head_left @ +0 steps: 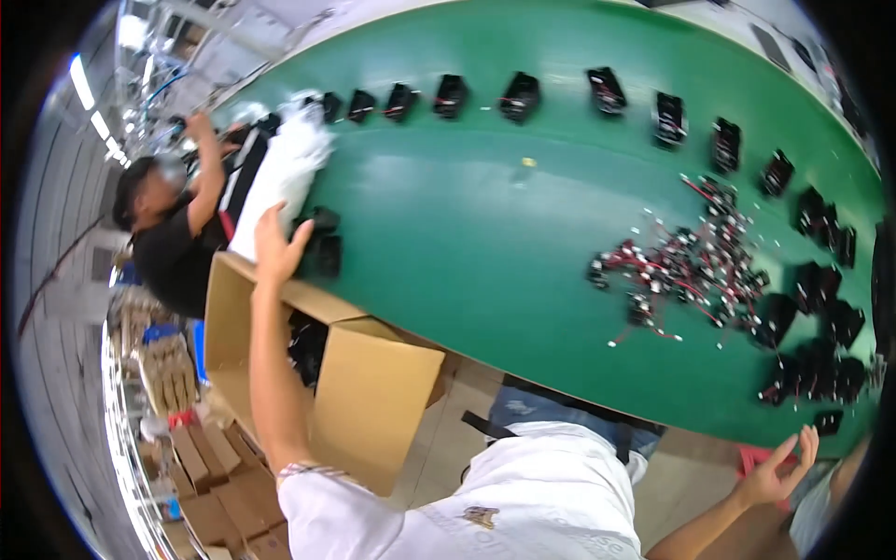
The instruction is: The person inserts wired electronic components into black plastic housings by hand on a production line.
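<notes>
One open left hand (pixel 275 247) just beside black casings (pixel 327 252), one open right hand (pixel 771 476) near a small black part (pixel 827 422).

Bright ceiling tubes (pixel 82 82) at upper left, soft glare on the green table (pixel 439 252), slight blur, curved edges, black corners

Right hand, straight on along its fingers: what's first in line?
Likely the small black part at the near right edge of the green table, just past the right hand's fingertips in the picture. Depth is unclear; the hand may pass above it or meet the table edge first.
</notes>
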The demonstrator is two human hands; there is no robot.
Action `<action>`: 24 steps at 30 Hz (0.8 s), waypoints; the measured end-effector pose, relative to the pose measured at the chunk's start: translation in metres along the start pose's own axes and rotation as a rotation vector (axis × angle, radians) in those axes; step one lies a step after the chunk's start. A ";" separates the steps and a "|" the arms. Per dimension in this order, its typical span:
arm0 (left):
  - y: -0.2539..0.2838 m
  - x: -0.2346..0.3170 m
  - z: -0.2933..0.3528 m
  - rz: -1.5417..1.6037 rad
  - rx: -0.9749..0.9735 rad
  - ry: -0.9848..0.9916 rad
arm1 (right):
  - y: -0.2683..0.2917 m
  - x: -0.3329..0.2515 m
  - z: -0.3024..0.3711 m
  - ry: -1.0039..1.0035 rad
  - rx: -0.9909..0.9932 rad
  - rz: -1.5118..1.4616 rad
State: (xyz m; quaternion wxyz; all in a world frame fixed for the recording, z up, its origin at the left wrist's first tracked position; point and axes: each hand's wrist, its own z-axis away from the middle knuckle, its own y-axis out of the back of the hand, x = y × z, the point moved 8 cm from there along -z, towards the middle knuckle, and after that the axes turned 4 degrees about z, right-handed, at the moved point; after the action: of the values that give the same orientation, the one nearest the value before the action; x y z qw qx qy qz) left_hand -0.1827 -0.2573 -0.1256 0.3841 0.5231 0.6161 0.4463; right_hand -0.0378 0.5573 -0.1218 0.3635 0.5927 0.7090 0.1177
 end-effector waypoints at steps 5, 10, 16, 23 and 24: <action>0.002 -0.003 0.024 0.165 -0.176 0.254 | -0.058 -0.061 -0.020 0.137 -0.189 -0.457; -0.033 0.023 0.013 0.118 -0.256 0.188 | -0.097 -0.123 -0.027 0.041 -0.295 -0.666; -0.023 0.084 0.019 0.231 -0.252 0.117 | -0.134 -0.185 -0.027 0.093 -0.387 -0.733; -0.019 0.237 0.022 0.070 -0.121 -0.205 | -0.153 -0.166 -0.018 -0.004 -0.605 -0.520; -0.012 0.255 0.024 0.056 -0.055 -0.237 | -0.157 -0.169 -0.014 -0.004 -0.633 -0.575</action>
State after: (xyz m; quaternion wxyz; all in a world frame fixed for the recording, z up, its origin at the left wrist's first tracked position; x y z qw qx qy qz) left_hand -0.2038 -0.0024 -0.1466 0.4558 0.5785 0.5390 0.4087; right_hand -0.1598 0.3626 -0.1421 0.5468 0.2303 0.7737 0.2223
